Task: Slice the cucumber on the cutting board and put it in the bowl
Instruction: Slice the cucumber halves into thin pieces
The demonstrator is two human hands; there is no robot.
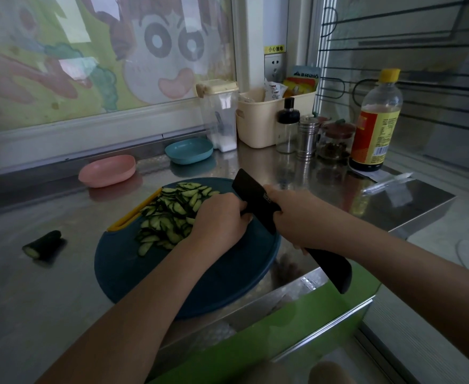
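A round dark blue cutting board (133, 273) lies on the steel counter and carries a heap of thin cucumber slices (169, 214). My left hand (219, 217) sits at the right edge of the heap, fingers curled down over the slices and pressed against the blade; what lies under the palm is hidden. My right hand (294, 214) grips a black cleaver (251, 192) where blade meets handle, blade standing on the board. A cut cucumber end (43, 243) lies on the counter to the left. A pink bowl (107, 170) and a blue bowl (189, 151) stand behind the board.
Along the back right stand a clear salt container (223, 117), a cream basket (266, 117), small jars and shakers (306, 137) and a tall sauce bottle (376, 120). The counter's front edge (297, 286) runs just below the board. A window pane with a cartoon drawing fills the wall behind.
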